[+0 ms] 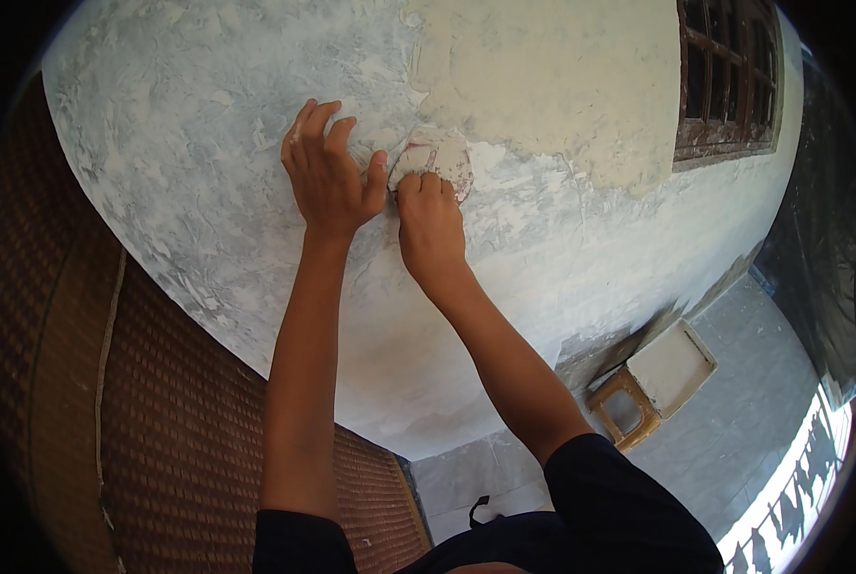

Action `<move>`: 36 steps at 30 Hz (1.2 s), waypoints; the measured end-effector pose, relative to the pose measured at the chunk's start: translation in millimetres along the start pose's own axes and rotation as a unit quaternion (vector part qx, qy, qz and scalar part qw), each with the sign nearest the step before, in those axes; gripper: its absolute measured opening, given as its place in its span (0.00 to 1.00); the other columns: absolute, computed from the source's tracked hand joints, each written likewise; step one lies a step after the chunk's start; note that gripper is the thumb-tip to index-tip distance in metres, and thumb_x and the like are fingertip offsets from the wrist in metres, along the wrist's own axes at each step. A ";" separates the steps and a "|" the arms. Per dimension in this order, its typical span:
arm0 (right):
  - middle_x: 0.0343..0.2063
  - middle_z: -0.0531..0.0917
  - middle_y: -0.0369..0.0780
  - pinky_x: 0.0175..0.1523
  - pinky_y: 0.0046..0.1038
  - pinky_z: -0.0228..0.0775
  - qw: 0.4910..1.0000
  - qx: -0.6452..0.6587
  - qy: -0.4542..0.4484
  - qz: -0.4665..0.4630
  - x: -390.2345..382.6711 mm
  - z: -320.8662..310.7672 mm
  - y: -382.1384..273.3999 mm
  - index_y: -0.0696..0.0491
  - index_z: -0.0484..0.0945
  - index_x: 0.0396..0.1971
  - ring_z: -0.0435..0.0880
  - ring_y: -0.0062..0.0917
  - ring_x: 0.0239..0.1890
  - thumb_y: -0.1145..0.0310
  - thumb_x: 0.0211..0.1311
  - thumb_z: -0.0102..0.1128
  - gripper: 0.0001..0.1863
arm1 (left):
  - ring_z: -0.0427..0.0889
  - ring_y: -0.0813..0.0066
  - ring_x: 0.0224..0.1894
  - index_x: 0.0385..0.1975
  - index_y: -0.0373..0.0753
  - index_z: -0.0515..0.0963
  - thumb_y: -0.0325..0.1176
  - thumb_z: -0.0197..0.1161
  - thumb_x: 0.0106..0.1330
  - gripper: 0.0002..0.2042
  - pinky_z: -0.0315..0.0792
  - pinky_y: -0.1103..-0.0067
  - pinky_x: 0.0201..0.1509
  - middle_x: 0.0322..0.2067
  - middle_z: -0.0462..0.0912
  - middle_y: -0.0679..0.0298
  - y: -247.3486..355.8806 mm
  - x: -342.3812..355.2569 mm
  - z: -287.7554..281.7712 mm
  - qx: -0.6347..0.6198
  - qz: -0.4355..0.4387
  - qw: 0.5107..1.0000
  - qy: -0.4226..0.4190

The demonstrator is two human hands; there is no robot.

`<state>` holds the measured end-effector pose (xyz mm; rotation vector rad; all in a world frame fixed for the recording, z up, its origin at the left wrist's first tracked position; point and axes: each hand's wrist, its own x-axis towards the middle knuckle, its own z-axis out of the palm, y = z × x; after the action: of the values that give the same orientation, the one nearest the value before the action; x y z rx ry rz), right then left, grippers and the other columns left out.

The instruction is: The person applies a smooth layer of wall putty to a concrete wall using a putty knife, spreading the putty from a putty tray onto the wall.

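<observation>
My left hand rests with spread, bent fingers on the mottled white and grey wall. Just to its right, my right hand grips a wide, plaster-smeared scraper against the wall, its knuckles toward me. The scraper's handle is mostly hidden by my fingers. Above it is a patch of cream coating with a ragged lower edge.
A wooden barred window sits at upper right. A woven brown panel runs along the left. Below right, on the grey tiled floor, are a shallow tray and a yellowish plastic stool. Dark sheeting hangs at far right.
</observation>
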<state>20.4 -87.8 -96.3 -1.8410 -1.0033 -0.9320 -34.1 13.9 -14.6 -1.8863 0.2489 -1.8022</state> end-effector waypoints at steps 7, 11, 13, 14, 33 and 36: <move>0.33 0.74 0.46 0.38 0.34 0.75 0.999 0.021 -0.032 -0.002 -49.4 -1.3 14.5 0.58 0.69 0.30 0.76 0.40 0.39 0.82 0.47 0.58 0.10 | 0.68 0.50 0.58 0.49 0.40 0.66 0.44 0.52 0.63 0.19 0.56 0.58 0.60 0.51 0.70 0.54 1.5 1.9 3.3 0.015 0.002 1.000 0.011; 0.30 0.73 0.43 0.35 0.31 0.75 0.996 0.073 -0.043 -0.011 -54.6 -43.1 22.0 0.55 0.70 0.28 0.76 0.36 0.37 0.80 0.41 0.62 0.12 | 0.66 0.51 0.59 0.50 0.39 0.65 0.46 0.50 0.66 0.19 0.55 0.58 0.60 0.52 0.69 0.55 -1.6 -0.6 1.1 0.034 0.013 0.999 -0.012; 0.29 0.72 0.42 0.34 0.34 0.74 0.996 0.080 -0.037 -0.008 -43.4 -82.6 26.2 0.55 0.70 0.26 0.75 0.36 0.36 0.80 0.41 0.61 0.11 | 0.66 0.52 0.59 0.50 0.39 0.65 0.46 0.50 0.66 0.19 0.54 0.58 0.60 0.52 0.69 0.55 -0.2 3.9 -0.6 0.044 0.014 0.999 -0.021; 0.28 0.71 0.42 0.33 0.35 0.73 0.997 0.067 -0.024 -0.022 -38.5 -95.6 32.3 0.54 0.70 0.26 0.75 0.36 0.35 0.80 0.41 0.61 0.11 | 0.65 0.52 0.60 0.50 0.39 0.65 0.46 0.50 0.66 0.19 0.54 0.58 0.61 0.52 0.68 0.55 1.7 -0.5 -0.4 0.050 0.011 0.998 -0.022; 0.36 0.79 0.53 0.46 0.34 0.71 0.939 0.323 -0.033 -0.114 95.5 -128.8 76.5 0.59 0.63 0.40 0.79 0.51 0.42 0.85 0.52 0.53 0.16 | 0.65 0.52 0.62 0.50 0.40 0.65 0.39 0.56 0.63 0.19 0.55 0.60 0.59 0.56 0.69 0.56 -16.9 69.2 18.2 0.062 0.049 0.996 0.031; 0.35 0.78 0.56 0.42 0.44 0.71 0.934 0.325 -0.018 -0.151 96.0 -103.9 77.3 0.62 0.62 0.40 0.78 0.54 0.40 0.87 0.46 0.53 0.19 | 0.66 0.52 0.62 0.50 0.40 0.65 0.39 0.55 0.63 0.18 0.56 0.61 0.59 0.55 0.70 0.56 -14.2 69.7 22.5 0.054 0.045 0.997 0.028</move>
<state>106.0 -180.8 3.9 -1.1703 -1.4394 -0.6247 -8.3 -1.4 53.8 -1.7256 0.2484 -1.7736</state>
